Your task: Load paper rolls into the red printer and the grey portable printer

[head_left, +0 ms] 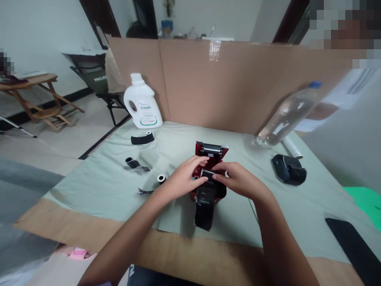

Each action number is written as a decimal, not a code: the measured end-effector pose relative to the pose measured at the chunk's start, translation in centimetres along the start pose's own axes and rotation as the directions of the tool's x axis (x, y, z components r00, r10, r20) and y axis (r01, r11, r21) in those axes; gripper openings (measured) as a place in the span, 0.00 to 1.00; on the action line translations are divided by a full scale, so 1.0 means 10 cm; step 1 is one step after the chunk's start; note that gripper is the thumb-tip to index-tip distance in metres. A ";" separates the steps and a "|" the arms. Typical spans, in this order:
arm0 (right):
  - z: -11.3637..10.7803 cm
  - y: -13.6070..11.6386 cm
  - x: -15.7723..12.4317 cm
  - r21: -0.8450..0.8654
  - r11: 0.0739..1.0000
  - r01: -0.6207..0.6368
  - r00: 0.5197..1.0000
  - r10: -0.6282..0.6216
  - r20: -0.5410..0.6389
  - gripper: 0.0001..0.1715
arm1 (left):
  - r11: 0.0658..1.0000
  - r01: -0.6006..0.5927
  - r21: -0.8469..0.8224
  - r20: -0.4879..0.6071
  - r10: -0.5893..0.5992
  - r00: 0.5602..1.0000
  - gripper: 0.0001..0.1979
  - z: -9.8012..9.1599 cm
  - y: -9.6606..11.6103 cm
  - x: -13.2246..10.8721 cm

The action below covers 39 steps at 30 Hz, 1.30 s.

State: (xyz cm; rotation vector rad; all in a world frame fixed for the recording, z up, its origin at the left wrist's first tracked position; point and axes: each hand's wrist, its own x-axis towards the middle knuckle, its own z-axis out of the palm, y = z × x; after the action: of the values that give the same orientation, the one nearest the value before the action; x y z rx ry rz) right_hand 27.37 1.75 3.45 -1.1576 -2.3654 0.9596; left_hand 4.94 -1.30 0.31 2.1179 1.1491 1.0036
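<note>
A small red and black receipt printer [222, 190] stands on the cloth before me with its lid [212, 149] raised. Inside its opening lies a black roll [207, 173], and a loose black strip [204, 212] hangs from it over the printer's front. My left hand [190, 174] grips the roll's left end, thumb in front and fingers behind. At the right end, my right hand [235, 178] holds the roll between thumb and fingers. The fingers partly cover the roll and the opening.
Several small black rolls [161, 179] with loose tails lie on the left. A white jug [144, 104] stands by the cardboard screen [208, 87]. At right are a tilted clear bottle [287, 115], a black device [288, 170] and a dark flat object [354, 246]. Someone's arm [323, 111] reaches behind the bottle.
</note>
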 end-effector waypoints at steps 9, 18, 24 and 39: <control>0.25 0.11 0.22 -0.395 0.916 -0.063 0.995 0.027 -0.097 0.10 | 0.860 -0.372 0.348 0.079 0.369 0.926 0.24 0.16 -0.19 -0.72; 0.33 0.13 0.45 -0.540 0.829 -0.143 0.986 0.165 -0.009 0.13 | 0.881 -0.233 0.412 -0.075 0.288 0.955 0.20 0.41 -0.12 -0.53; 0.12 0.25 0.26 -0.251 0.964 -0.093 0.994 0.102 0.025 0.20 | 0.847 -0.292 0.445 -0.059 0.353 0.934 0.13 0.46 -0.12 -0.49; 0.05 0.68 0.27 0.515 0.855 0.058 0.882 0.198 -0.428 0.33 | 0.795 -0.348 0.496 -0.173 0.484 0.858 0.12 0.48 -0.15 -0.62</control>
State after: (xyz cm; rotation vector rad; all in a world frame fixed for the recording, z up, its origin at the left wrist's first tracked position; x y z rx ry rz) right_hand 29.29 6.72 -1.65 -1.1037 -1.5566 1.0992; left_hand 5.83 -6.38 -5.80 2.7580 1.1510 1.4008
